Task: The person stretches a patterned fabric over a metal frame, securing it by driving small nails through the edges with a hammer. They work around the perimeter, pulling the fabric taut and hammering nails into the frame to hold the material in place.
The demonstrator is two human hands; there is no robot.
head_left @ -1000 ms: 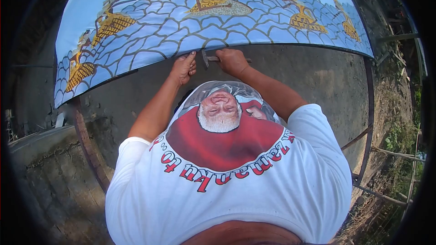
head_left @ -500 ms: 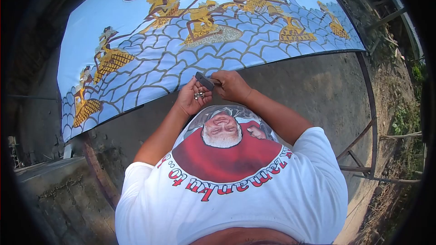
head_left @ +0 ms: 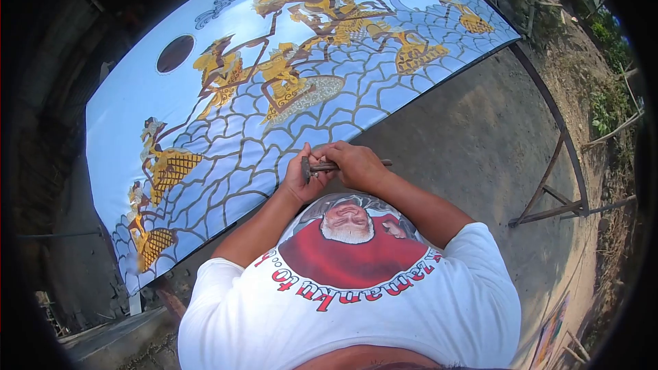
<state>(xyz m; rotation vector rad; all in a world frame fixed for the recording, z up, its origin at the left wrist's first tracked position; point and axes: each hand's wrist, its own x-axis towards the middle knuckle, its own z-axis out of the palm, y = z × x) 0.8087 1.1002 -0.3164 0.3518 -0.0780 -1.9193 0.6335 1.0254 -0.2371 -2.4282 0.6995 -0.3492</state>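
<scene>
My right hand (head_left: 361, 167) is closed around a hammer (head_left: 321, 166), whose wooden handle sticks out past the little-finger side. The dark hammer head lies across the fingers of my left hand (head_left: 295, 179). That left hand is cupped and partly closed, with its fingertips touching those of my right hand. Small shiny metal pieces lay in its palm half a second ago; the hammer and fingers now mostly hide them. Just beyond both hands is the near edge of a large painted cloth (head_left: 229, 157), blue and white with gold and brown puppet-like figures.
The cloth is stretched over a frame with a dark wooden post (head_left: 548, 106) at the right. Bare grey ground (head_left: 459, 130) lies below. Wooden braces (head_left: 548, 199) stand on the right, near green plants (head_left: 606, 113). A low concrete ledge (head_left: 130, 336) is at the lower left.
The view has turned, so the cloth appears tilted and further left. My hands have drawn together, the left palm has curled closed, and the hammer now lies sideways with its handle showing.
</scene>
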